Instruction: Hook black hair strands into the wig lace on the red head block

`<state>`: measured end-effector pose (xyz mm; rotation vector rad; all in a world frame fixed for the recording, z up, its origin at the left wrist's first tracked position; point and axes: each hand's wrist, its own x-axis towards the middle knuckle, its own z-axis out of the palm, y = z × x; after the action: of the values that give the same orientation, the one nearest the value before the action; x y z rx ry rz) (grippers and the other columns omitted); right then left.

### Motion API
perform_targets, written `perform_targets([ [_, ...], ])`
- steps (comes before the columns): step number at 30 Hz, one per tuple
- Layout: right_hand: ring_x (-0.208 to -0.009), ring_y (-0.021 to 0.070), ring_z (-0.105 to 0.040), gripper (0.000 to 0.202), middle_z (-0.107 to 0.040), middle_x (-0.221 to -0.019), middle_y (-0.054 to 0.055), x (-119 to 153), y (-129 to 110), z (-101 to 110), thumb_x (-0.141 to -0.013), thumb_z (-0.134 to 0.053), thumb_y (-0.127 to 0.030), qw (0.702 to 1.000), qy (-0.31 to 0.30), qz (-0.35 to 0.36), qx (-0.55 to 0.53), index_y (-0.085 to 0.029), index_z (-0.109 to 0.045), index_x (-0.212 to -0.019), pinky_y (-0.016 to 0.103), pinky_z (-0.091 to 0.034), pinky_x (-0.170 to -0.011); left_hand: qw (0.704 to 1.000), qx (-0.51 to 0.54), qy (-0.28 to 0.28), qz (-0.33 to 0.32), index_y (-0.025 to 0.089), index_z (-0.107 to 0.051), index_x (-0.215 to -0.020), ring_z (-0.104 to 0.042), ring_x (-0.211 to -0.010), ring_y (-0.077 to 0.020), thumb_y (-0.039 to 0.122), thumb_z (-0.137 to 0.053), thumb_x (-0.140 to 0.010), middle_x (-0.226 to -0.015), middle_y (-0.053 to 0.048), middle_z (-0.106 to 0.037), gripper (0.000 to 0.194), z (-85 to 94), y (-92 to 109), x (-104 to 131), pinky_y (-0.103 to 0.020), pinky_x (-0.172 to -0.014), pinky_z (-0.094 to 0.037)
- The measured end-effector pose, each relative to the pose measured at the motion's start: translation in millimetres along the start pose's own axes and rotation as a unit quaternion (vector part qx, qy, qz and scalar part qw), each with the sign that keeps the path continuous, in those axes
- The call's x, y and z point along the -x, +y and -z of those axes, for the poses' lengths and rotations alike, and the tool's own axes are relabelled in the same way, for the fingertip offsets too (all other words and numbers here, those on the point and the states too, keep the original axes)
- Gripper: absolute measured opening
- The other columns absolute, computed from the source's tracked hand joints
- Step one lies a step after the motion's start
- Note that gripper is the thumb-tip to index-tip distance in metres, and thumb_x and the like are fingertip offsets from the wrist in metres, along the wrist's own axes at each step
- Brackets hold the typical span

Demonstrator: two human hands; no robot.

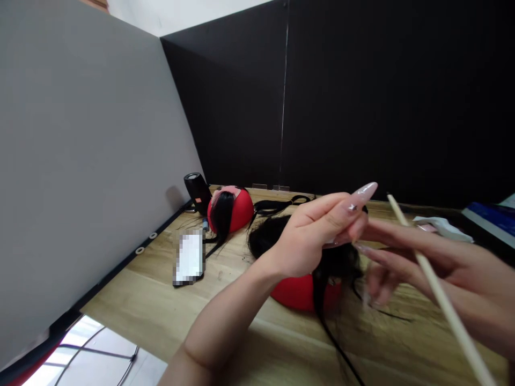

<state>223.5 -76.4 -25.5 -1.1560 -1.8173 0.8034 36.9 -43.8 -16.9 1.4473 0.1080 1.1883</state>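
My left hand (317, 225) is closed, thumb pressed on the bent fingers. A small dark bit shows at its fingertips, too little to name. My right hand (434, 268) meets it from the right, finger ends touching or nearly touching the left ones; its lower fingers are blurred. A thin pale wooden stick (438, 292) slants across my right hand, seemingly held in it, its dark tip up. Below both hands sits a red dome-shaped head form (295, 292) with black hair (265, 236) on it, partly hidden by my left hand and forearm. A long strand hangs toward the front edge.
At the back left stand a second red form (243, 209) with black hair and a black cylinder (197, 193). A phone (189, 260) lies on the wooden table (156, 311). A bundle of black hair (273, 205) lies behind. White packaging (446, 228) and a blue item (488, 220) are at right.
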Motion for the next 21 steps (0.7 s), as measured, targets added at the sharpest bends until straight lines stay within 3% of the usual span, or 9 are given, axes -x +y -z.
perform_targets([
  [3, -0.063, 0.0231, -0.073, 0.038, -0.074, -0.073, 0.003, -4, -11, -16, -0.082, -0.066, -0.047, 0.995, -0.030, -0.003, -0.094, -0.036, -0.068, -0.118, 0.032, -0.065, -0.060, 0.999, 0.030, 0.001, -0.011, 0.017, -0.046, -0.063, -0.028, -0.051, -0.0080, 0.038, -0.047, -0.097, -0.059, 0.004, -0.034, 0.041, 0.6, 0, 0, -0.028, -0.052, -0.023],
  [8, -0.077, 0.0268, -0.074, 0.040, -0.075, -0.094, 0.006, -4, 1, -7, -0.079, -0.072, -0.046, 0.986, -0.043, -0.073, -0.144, -0.034, -0.069, -0.117, 0.037, -0.065, -0.070, 0.999, 0.039, -0.008, -0.003, 0.017, -0.048, -0.065, -0.029, -0.048, -0.0070, 0.040, -0.047, -0.097, -0.058, 0.004, -0.035, 0.040, 2.2, 1, 0, -0.026, -0.050, -0.024],
  [14, -0.067, 0.0288, -0.074, 0.052, -0.075, -0.083, 0.008, -6, -5, -18, -0.072, -0.078, -0.045, 0.972, -0.061, -0.114, -0.194, -0.026, -0.068, -0.119, 0.041, -0.066, -0.059, 1.000, 0.007, 0.015, 0.021, 0.018, -0.044, -0.063, -0.030, -0.051, -0.0078, 0.047, -0.051, -0.093, -0.059, 0.004, -0.035, 0.042, 0.1, 2, 1, -0.027, -0.052, -0.028],
  [18, -0.069, 0.0254, -0.074, 0.042, -0.076, -0.089, 0.007, -8, -8, -23, -0.074, -0.076, -0.043, 0.975, -0.059, -0.111, -0.183, -0.025, -0.072, -0.112, 0.035, -0.065, -0.063, 0.998, 0.017, -0.005, 0.055, 0.020, -0.042, -0.065, -0.031, -0.049, -0.0087, 0.048, -0.050, -0.093, -0.059, 0.004, -0.035, 0.041, 1.3, 2, 2, -0.028, -0.050, -0.030],
  [21, -0.068, 0.0243, -0.074, 0.038, -0.076, -0.083, 0.005, -6, -3, -18, -0.075, -0.074, -0.045, 0.984, -0.046, -0.102, -0.136, -0.026, -0.072, -0.107, 0.032, -0.065, -0.064, 0.998, 0.032, -0.009, 0.046, 0.019, -0.043, -0.065, -0.028, -0.046, -0.0085, 0.048, -0.050, -0.094, -0.056, 0.004, -0.031, 0.041, 2.1, 2, 2, -0.027, -0.045, -0.027],
])
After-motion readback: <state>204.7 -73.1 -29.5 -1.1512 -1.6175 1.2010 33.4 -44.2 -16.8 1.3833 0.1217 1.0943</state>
